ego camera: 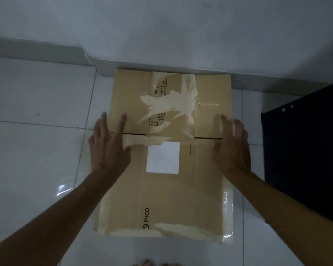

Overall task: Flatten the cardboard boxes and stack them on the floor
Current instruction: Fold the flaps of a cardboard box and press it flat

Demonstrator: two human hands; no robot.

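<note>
The white tiled floor (37, 150) carries one flattened cardboard box (167, 192), brown, with torn tape, a white label (162, 158) and "PICO" print. Its long axis runs from the person to the wall (161, 25), far end at the skirting. A dark object (306, 150) at right is cut off and unidentifiable. Left hand (110, 146) and right hand (233, 146) press flat, fingers extended, on the box's side edges.

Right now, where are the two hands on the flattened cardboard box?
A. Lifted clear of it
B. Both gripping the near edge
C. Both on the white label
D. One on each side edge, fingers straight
D: the left hand and right hand lie flat along opposite side edges of the cardboard box, either side of the white label.
</note>
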